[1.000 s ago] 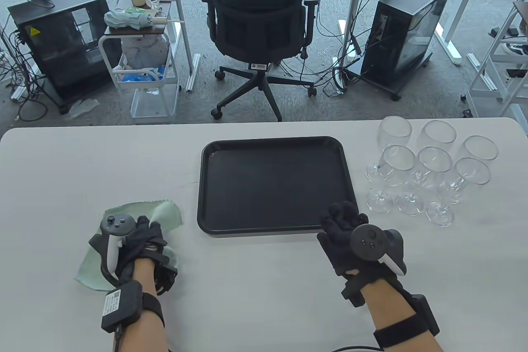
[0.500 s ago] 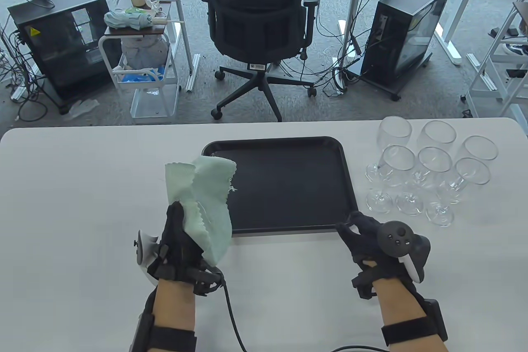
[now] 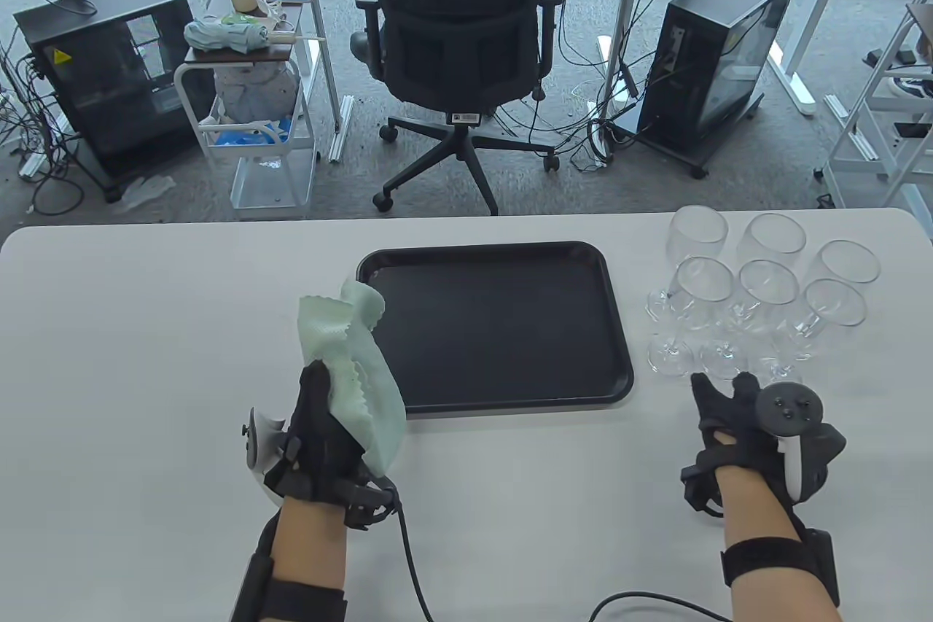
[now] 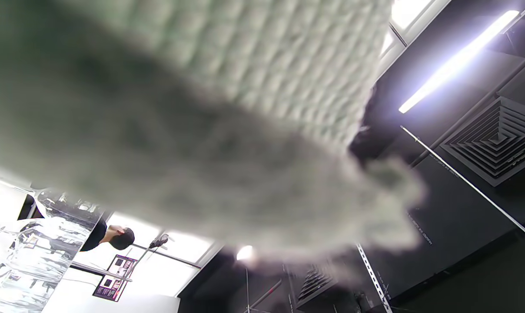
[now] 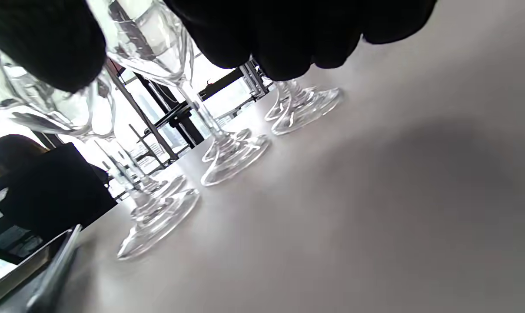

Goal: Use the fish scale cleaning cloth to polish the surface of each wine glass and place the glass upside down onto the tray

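Observation:
A pale green fish scale cloth (image 3: 353,352) stands up from my left hand (image 3: 315,418), which holds it palm-up just left of the black tray (image 3: 619,330). The cloth (image 4: 180,108) fills the left wrist view, blurred, and hides the fingers. The tray holds nothing. Several clear wine glasses (image 3: 758,286) stand upright in a cluster at the right of the table. My right hand (image 3: 725,403) lies just in front of the nearest glass bases, holding nothing. In the right wrist view its fingertips (image 5: 284,48) hang above the table, with glass bases (image 5: 234,158) close beyond.
The white table (image 3: 146,330) reaches to all sides of the tray. A cable (image 3: 412,556) trails from my left wrist across the near table. An office chair (image 3: 455,31) and computer cases stand on the floor beyond the far edge.
My left hand picked the cloth up from the table at the left, turned palm-up and moved toward the tray. My right hand slid from the tray's near right corner to the glasses.

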Action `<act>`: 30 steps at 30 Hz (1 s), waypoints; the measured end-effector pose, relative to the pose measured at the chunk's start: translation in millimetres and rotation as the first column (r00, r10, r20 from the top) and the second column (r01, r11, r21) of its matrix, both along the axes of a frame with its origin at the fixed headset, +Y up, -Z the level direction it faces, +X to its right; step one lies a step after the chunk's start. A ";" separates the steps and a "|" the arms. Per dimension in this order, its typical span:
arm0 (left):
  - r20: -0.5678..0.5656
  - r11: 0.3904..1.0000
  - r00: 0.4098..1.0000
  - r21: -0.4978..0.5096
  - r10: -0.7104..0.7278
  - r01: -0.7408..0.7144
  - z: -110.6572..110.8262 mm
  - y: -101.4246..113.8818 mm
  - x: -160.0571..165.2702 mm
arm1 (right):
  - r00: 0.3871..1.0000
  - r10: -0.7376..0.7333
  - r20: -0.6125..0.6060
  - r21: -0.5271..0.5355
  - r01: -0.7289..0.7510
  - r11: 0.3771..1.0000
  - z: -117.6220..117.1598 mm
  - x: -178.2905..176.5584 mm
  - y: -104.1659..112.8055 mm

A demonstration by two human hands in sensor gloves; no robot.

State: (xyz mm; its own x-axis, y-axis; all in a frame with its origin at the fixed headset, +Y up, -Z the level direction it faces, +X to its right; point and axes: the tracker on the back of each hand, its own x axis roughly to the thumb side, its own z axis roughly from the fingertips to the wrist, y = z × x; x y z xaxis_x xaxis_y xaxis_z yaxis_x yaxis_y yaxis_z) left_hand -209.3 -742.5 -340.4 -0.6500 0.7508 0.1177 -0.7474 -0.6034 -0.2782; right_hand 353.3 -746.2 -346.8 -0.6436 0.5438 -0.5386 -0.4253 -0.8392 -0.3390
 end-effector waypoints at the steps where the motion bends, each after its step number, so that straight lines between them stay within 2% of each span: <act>1: 0.001 1.000 1.000 0.001 -0.001 0.001 -0.1 0.2 0.3 | 1.000 0.001 0.031 -0.013 0.000 1.000 0.8 9.5 -0.4; 3: 0.002 1.000 1.000 0.007 -0.011 0.011 -0.4 1.2 0.8 | 0.994 -0.041 0.106 -0.035 0.045 0.998 0.6 28.5 -3.2; 6: 0.001 1.000 1.000 0.013 -0.007 0.007 -0.5 0.9 0.8 | 0.964 -0.174 0.202 0.006 0.177 0.984 -6.0 56.7 -13.6; 8: 0.003 1.000 1.000 0.014 -0.007 0.006 -0.4 0.1 0.6 | 0.952 -0.246 0.182 0.063 0.239 0.969 -12.0 67.3 -22.8; 9: 0.002 1.000 1.000 0.012 -0.003 0.003 -0.2 -0.3 -0.2 | 0.936 -0.270 0.226 0.065 0.262 0.963 -16.0 73.1 -27.2; 11: -0.004 1.000 1.000 0.012 -0.001 0.001 0.3 -0.6 -1.4 | 0.919 -0.335 0.209 0.092 0.323 0.942 -24.1 76.7 -32.6; 15: -0.008 1.000 1.000 0.018 -0.005 0.005 0.2 0.2 -2.8 | 0.915 -0.343 0.213 0.095 0.330 0.939 -39.0 80.8 -34.9; 19: -0.007 1.000 1.000 0.020 -0.017 0.018 -0.9 -1.7 -3.5 | 0.875 -0.420 0.240 0.152 0.394 0.907 -47.9 86.1 -37.8; 27: -0.008 1.000 1.000 0.004 -0.030 0.030 -3.3 -4.8 -3.2 | 0.868 -0.435 0.241 0.170 0.403 0.899 -52.1 88.5 -40.0; 30: -0.009 1.000 1.000 0.003 -0.026 0.026 -2.5 -5.1 -3.6 | 0.854 -0.465 0.233 0.207 0.424 0.882 -45.5 89.3 -39.5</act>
